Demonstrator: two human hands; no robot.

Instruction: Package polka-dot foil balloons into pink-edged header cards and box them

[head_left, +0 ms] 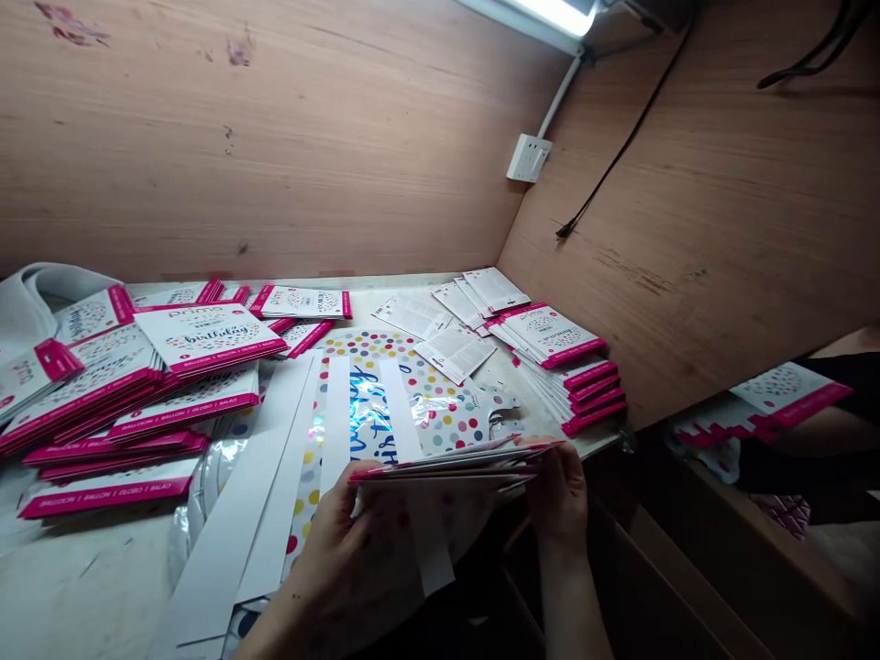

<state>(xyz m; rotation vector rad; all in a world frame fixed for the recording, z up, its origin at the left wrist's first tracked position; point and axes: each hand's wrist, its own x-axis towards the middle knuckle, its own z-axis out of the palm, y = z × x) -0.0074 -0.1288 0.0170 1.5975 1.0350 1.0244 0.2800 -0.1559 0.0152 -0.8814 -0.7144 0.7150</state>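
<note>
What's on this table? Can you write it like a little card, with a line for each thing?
Left hand: holding packets
Right hand: holding the other end of the packets
Under the hands: dotted foil balloon
Beside the balloon: white strips
Table left: birthday packet pile
Table right: pink-edged packet stack
Table back: paper leaflets
Wall: socket

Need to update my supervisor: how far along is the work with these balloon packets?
Done: stacks of white, pink-edged balloon packets lie piled on both sides. In hand: a thin sheaf of pink-edged packets, gripped by the left hand and right hand. Left: a polka-dot foil balloon, long white card strips and white printed leaflets lie loose.
</note>
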